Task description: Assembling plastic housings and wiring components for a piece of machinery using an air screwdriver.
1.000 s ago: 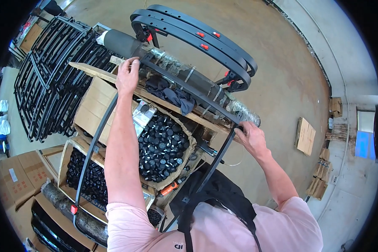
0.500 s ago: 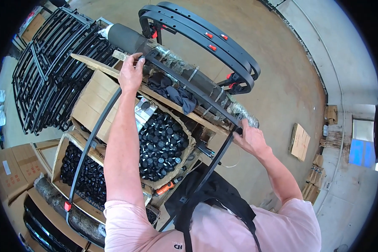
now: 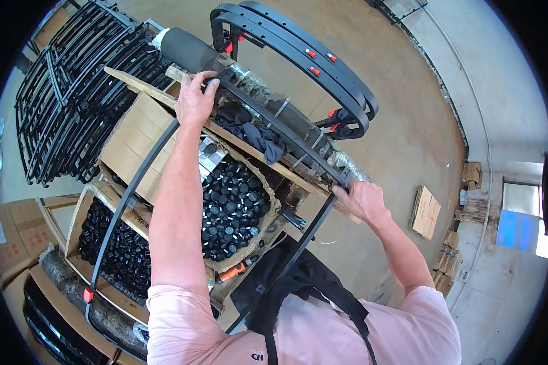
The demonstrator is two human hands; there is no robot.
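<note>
The bare left hand (image 3: pixel 196 102), between 10 and 11 o'clock, and the bare right hand (image 3: pixel 362 199), just past 3 o'clock, are wide apart, each clamped on a far corner of a black tubular metal frame (image 3: pixel 279 126). Its far bar slants from 11 to 3 o'clock, seemingly resting along a long rounded beam wrapped in dark padding and clear plastic (image 3: pixel 301 125); its curved left side reaches a red block-shaped fitting (image 3: pixel 89 294) at 8 o'clock.

The bar could skid off the beam if either hand slackened, because the support is rounded and its wrap looks slick. A sideways swing might drag the curved side through the heap of small glossy black parts (image 3: pixel 112 243), also near 8 o'clock, and scatter them.

Against 1 second ago, the hands keep the same corners, but the left thumb and forefinger are parted more. The view has turned: the curved black metal rails with red fittings (image 3: pixel 298 47) at 12 o'clock sit farther right, the flat brown cardboard stack (image 3: pixel 425 210) past 3 o'clock farther left.
</note>
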